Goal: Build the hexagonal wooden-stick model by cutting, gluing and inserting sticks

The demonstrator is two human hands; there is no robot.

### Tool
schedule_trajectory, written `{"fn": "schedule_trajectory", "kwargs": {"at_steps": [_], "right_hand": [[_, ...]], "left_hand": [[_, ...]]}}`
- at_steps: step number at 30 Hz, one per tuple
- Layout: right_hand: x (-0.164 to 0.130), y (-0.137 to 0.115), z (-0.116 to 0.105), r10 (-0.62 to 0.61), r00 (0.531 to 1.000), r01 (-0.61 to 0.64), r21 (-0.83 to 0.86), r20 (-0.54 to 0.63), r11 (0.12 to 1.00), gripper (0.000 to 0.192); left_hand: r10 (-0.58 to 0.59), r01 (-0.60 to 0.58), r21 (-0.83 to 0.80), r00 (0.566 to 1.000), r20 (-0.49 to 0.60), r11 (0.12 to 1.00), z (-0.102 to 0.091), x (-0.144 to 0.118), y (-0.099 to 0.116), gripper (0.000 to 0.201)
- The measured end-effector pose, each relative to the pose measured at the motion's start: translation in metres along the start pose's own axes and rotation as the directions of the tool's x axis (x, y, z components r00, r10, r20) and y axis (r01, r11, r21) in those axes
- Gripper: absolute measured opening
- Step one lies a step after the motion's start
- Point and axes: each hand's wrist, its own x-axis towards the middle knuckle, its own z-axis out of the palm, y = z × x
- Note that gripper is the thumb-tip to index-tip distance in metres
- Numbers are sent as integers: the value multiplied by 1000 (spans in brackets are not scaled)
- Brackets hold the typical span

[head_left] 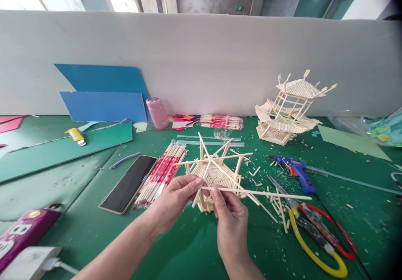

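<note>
Pale wood is what I have in both hands. My right grip (230, 213) pinches a long, thin, cream-coloured wooden stick (266, 193) between thumb and fingers near one end, probably because a short hold lets me place that end precisely; the rest juts out to the right. My left grip (179, 192) is closed, thumb against forefinger, seemingly on one arm of the star of crossed, pale wooden sticks (232, 157), I judge to steady it against the stick's near end. Those arms cross above a six-sided, bowl-like wooden stick structure (218, 174), which sits on the green worktop (176, 255) right in front of me.

To its left lies a red-and-clear-wrapped bundle of sticks (166, 167), presumably close for easy picking. On the right, the blue glue gun with a red trigger (290, 164) and the yellow-and-red-handled scissors (314, 232) lie near my right grip, likely so that either can be reached without stretching.
</note>
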Motion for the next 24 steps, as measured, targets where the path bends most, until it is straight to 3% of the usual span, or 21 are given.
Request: {"fn": "schedule_trajectory", "kwargs": {"at_steps": [7, 24], "right_hand": [[0, -1, 1, 2, 1000, -2, 13, -5, 1000, 23], [-1, -10, 6, 19, 1000, -17, 104, -21, 994, 24]], "left_hand": [[-9, 11, -80, 999, 35, 997, 0, -1, 0, 20], [-7, 10, -96, 999, 33, 995, 1, 0, 1, 20]]}}
